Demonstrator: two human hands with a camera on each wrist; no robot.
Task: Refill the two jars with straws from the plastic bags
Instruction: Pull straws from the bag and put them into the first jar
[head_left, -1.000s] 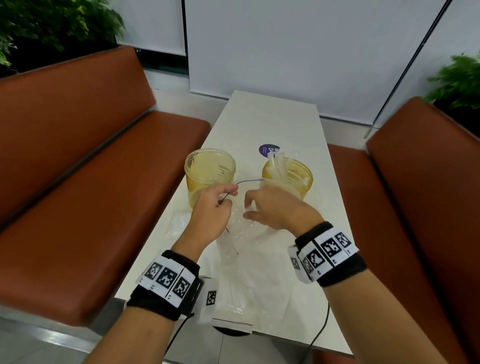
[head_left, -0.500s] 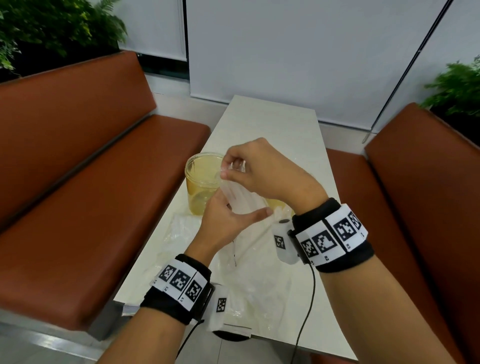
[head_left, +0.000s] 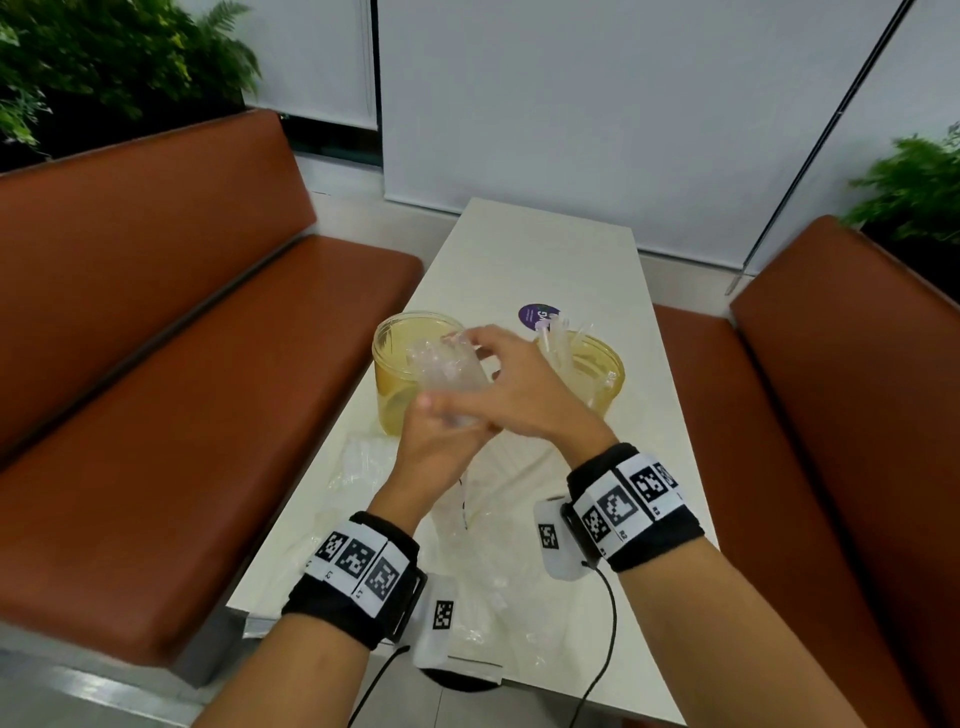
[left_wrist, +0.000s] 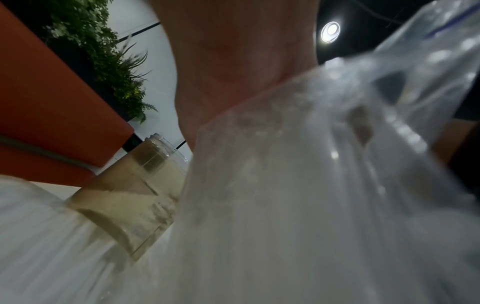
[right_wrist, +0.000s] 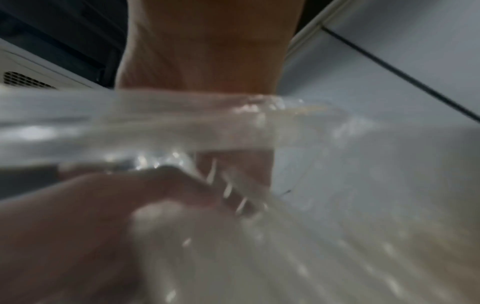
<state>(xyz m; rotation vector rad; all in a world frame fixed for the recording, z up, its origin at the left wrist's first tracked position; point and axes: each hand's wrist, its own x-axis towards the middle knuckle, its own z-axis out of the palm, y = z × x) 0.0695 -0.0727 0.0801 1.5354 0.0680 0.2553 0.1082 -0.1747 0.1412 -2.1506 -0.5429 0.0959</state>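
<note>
Two clear yellowish jars stand on the white table (head_left: 530, 249). The left jar (head_left: 395, 358) looks empty; the right jar (head_left: 597, 374) holds several clear straws (head_left: 553, 343). Both hands hold a bundle of clear wrapped straws (head_left: 447, 369) raised in front of the left jar. My left hand (head_left: 441, 441) grips the bundle's lower end from below. My right hand (head_left: 514, 379) reaches across from the right and pinches its top. In the left wrist view the plastic bundle (left_wrist: 311, 185) fills the frame beside the left jar (left_wrist: 135, 195). The right wrist view is blurred plastic (right_wrist: 182, 127).
Crumpled clear plastic bags (head_left: 483, 587) lie on the table's near end between my wrists. A purple round sticker (head_left: 537, 315) sits behind the jars. Brown benches (head_left: 208, 389) flank the table on both sides, with plants behind them.
A second ago both hands worked low at the bag on the table. They have since lifted the straw bundle, and it now leans toward the left jar's mouth.
</note>
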